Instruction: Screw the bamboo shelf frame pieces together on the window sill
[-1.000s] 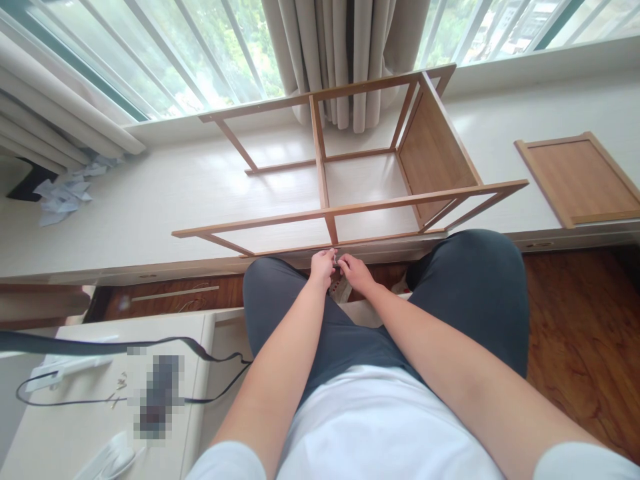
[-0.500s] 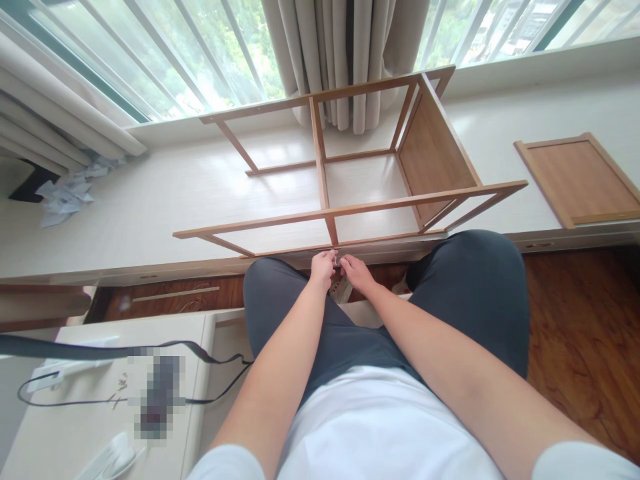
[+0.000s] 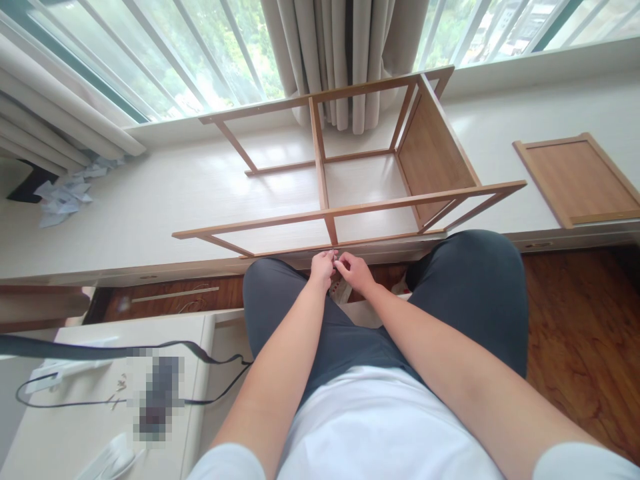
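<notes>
Both hands meet just below the near edge of the light-brown wooden shelf frame (image 3: 350, 180), which lies on its side on the long white window-ledge surface (image 3: 125, 213). The left hand (image 3: 323, 267) and the right hand (image 3: 354, 270) are touching or almost touching, their fingers pinched together around something small and pale between them; it is too small to tell what it is, and it sits right under the frame's near rail, beside the central upright. A small packet-like item (image 3: 341, 291) shows just below the hands, between the knees in dark grey trousers (image 3: 465, 293).

The frame has one solid brown panel fitted at its right end, with open slatted bays to the left. Well apart to the right on the same surface lies a separate flat brown wooden panel with a raised rim (image 3: 580, 179). At the far left of the surface is a heap of crumpled white paper scraps (image 3: 63, 197). Beige curtains (image 3: 345, 60) hang behind the frame against the window. Near left, a white cabinet top (image 3: 75, 427) carries a black cable (image 3: 200, 353) and a few small screws (image 3: 119, 390).
</notes>
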